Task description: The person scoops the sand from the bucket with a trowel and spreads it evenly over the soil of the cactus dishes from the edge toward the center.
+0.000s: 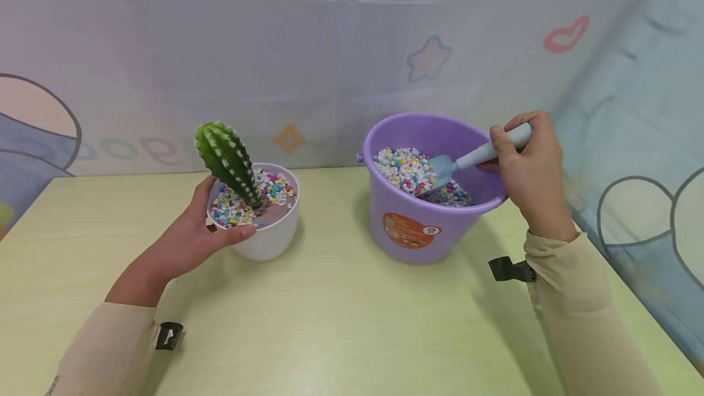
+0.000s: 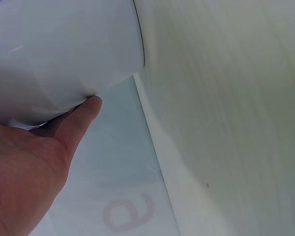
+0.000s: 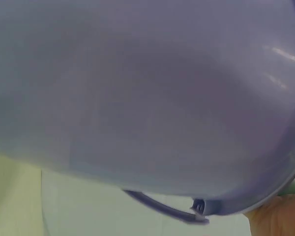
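Note:
My left hand (image 1: 187, 234) holds a white plant pot (image 1: 269, 240) at its left side, thumb across the front. A green cactus (image 1: 225, 157) leans left in the pot, with colourful pebbles (image 1: 231, 208) around it and brown soil showing at the right. In the left wrist view a finger (image 2: 78, 123) lies against the pot's wall. My right hand (image 1: 530, 176) grips the handle of a light blue hand trowel (image 1: 478, 155) above the right rim of a purple bucket (image 1: 379, 219). The trowel's blade is partly sunk in the bucket's pebbles (image 1: 404, 167).
Both containers stand on a pale wooden table (image 1: 330, 316). A printed cloth backdrop (image 1: 330, 66) rises behind it, and another patterned sheet (image 1: 649, 139) hangs at the right. Part of the bucket's carrying handle (image 3: 162, 206) shows in the right wrist view.

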### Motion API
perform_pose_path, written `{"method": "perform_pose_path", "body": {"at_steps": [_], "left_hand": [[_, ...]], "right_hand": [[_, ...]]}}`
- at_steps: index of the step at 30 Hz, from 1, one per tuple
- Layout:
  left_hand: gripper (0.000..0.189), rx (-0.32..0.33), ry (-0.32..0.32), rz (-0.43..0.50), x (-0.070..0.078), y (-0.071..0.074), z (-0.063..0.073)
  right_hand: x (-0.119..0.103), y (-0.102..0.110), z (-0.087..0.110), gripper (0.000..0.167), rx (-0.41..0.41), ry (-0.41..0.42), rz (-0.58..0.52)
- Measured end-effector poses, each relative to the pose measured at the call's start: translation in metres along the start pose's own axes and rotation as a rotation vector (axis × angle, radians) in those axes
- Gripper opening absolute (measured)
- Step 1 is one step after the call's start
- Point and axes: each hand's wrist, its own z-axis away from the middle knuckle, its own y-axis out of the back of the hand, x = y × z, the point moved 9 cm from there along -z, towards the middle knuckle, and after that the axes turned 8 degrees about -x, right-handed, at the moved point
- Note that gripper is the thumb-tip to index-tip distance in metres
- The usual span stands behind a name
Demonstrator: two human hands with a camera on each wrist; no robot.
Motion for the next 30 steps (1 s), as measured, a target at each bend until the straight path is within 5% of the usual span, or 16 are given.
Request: {"method": "perform_pose_path", "body": {"at_steps": [30], "left_hand": [[0.104, 0.002, 0.038, -0.011, -0.0030, 0.0016, -0.0004]], "right_hand": [[0.0017, 0.0018, -0.0041, 0.026, -0.087, -0.046, 0.095]]}}
